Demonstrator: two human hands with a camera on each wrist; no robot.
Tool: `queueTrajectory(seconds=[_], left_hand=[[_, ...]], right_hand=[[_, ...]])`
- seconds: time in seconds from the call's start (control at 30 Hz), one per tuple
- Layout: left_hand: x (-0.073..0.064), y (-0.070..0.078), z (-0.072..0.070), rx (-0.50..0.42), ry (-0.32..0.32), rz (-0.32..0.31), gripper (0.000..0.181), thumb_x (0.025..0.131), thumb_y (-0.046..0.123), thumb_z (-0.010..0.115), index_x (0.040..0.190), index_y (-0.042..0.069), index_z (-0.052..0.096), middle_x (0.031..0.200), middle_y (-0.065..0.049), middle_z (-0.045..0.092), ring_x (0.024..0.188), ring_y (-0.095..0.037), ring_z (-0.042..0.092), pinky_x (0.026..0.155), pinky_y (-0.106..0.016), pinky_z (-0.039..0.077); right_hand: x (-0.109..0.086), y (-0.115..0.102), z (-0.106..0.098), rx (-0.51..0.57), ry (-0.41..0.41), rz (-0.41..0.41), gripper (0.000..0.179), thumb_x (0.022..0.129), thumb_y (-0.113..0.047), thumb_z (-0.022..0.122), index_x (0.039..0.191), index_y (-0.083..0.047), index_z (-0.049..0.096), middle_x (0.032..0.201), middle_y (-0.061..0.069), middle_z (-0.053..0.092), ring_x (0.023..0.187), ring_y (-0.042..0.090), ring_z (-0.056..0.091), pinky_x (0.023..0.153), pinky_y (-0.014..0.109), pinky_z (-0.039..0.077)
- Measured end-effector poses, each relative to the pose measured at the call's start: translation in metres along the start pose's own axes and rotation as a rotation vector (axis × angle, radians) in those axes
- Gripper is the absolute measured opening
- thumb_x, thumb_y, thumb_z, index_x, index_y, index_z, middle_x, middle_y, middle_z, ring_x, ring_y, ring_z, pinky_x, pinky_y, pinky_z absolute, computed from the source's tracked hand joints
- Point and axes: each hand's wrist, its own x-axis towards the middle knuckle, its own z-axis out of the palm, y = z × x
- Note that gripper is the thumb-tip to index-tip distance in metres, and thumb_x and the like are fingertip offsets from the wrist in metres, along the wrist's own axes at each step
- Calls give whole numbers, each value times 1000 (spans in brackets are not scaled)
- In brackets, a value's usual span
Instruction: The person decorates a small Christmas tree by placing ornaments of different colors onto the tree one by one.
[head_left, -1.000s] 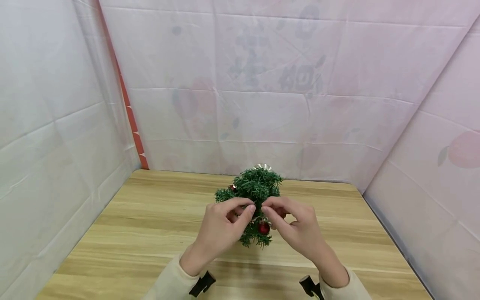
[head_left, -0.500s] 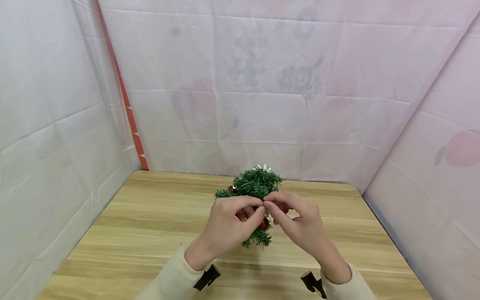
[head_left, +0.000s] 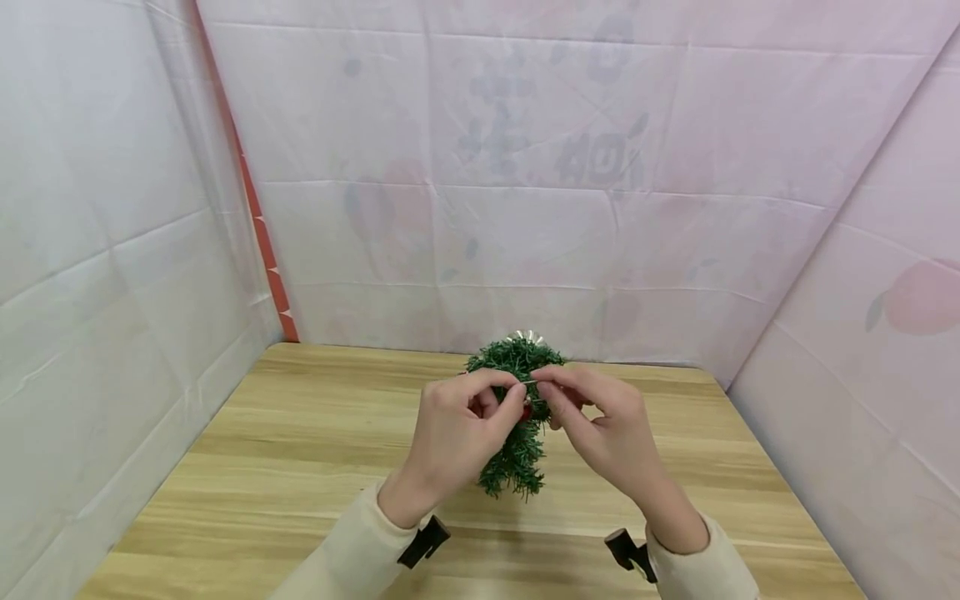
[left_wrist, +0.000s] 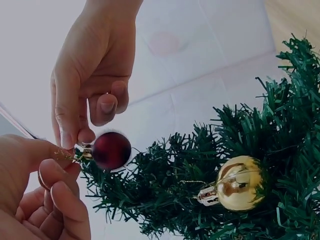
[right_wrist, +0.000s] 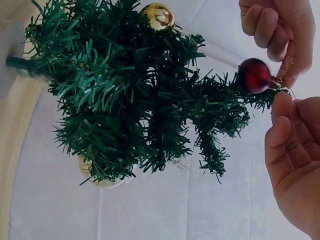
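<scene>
A dark red Christmas bauble point(left_wrist: 111, 151) with a gold cap hangs between my hands, in front of a small artificial Christmas tree point(head_left: 517, 458). Its thin gold string point(head_left: 529, 382) is stretched between my fingertips. My left hand point(head_left: 457, 425) pinches one side of the string with thumb and forefinger. From the other side my right hand point(head_left: 607, 417) pinches it, its fingertips close by the cap in the left wrist view. In the right wrist view the bauble overlaps the tip of the tree, and my other fingers are loosely curled.
A shiny gold bauble point(left_wrist: 241, 182) hangs on the tree's branches, and another pale gold one point(right_wrist: 95, 172) shows on its other side. The tree's base point(right_wrist: 11, 60) stands on the wooden table point(head_left: 300, 433). Pale printed cloth point(head_left: 525, 233) encloses the table behind and at both sides.
Both hands have risen with the red bauble from lower in front of the tree toward its upper part. The fingertips came together, then parted slightly, and the string now shows between them.
</scene>
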Motion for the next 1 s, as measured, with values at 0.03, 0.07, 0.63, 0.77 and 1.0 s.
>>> queueTrajectory(seconds=[0.03, 0.07, 0.63, 0.77, 1.0], left_hand=[[0, 0, 0, 6, 6, -5, 7, 93, 18, 70, 93, 14, 76, 52, 13, 46, 43, 4, 36, 42, -14, 31], [1, -1, 1, 14, 11, -8, 8, 93, 18, 70, 92, 14, 76, 51, 13, 45, 43, 4, 35, 42, -14, 31], [-4, -8, 2, 153, -4, 0, 5, 90, 16, 72, 89, 13, 76, 49, 14, 38, 43, 7, 30, 46, -16, 37], [-7, -12, 3, 166, -17, 20, 6, 89, 15, 71, 88, 14, 77, 49, 15, 39, 43, 7, 31, 45, -14, 35], [-11, -15, 5, 168, -48, 56, 7, 88, 12, 70, 84, 14, 76, 50, 14, 39, 44, 8, 28, 45, -11, 31]], right_hand=[[0, 1, 0, -6, 0, 6, 32, 79, 23, 65, 105, 3, 71, 78, 7, 66, 56, 7, 57, 54, 14, 48], [0, 3, 1, -13, -1, 10, 33, 79, 23, 65, 105, 3, 72, 78, 7, 66, 56, 7, 57, 53, 14, 47], [-16, 23, 4, -99, -71, 98, 32, 89, 9, 66, 112, -12, 72, 85, -1, 67, 59, -2, 55, 54, 13, 46], [-20, 25, 4, -83, -106, 119, 30, 90, 7, 65, 112, -12, 71, 87, 0, 68, 59, -1, 57, 53, 14, 47], [-23, 24, 5, -35, -172, 203, 33, 92, 5, 62, 119, -14, 69, 79, -3, 66, 56, -3, 56, 48, 14, 44]])
